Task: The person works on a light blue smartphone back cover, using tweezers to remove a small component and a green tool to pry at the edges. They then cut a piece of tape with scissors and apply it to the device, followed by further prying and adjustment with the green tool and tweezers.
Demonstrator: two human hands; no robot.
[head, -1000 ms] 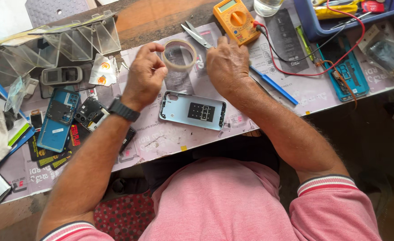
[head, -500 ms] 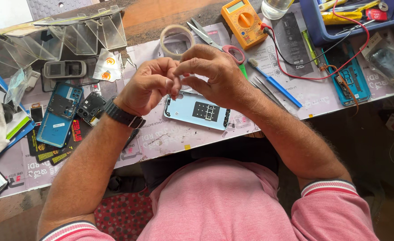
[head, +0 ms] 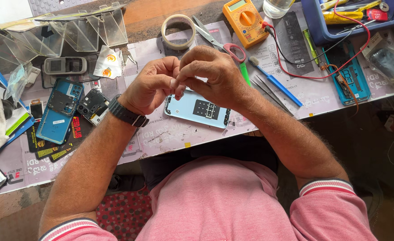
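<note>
Head view: both hands are meeting just above the light blue phone back panel (head: 197, 109), which is lying flat on the printed work mat (head: 170, 134) near the table's front edge. Left hand (head: 150, 85), black watch (head: 126, 114) on the wrist, is curling its fingers in and pinching toward the right hand's fingertips. Right hand (head: 212, 73) is arching over it, fingers bent and closed down narrow, tips touching the left thumb area. Something small is probably being pinched between them, possibly a bit of tape, but it's too small to tell. Neither hand is touching the panel as far as I can see; the hands are covering its upper edge. Roll of tape (head: 178, 31) is sitting behind the hands, apart from them. Scissors (head: 219, 42) with pink handles are lying just beside the right hand. Orange multimeter (head: 245, 20) is sitting further back, its red lead (head: 322, 73) looping right toward the teal phone frame (head: 346, 73). Blue-handled brush (head: 277, 82) and tweezers (head: 268, 91) are lying just right of the right wrist. On the left: blue phone chassis (head: 58, 111), a black camera module piece (head: 92, 105) beside it, a grey phone frame (head: 65, 65) behind, and clear plastic bins (head: 63, 33) at the back. Blue tray (head: 317, 20) is holding tools at top right.
</note>
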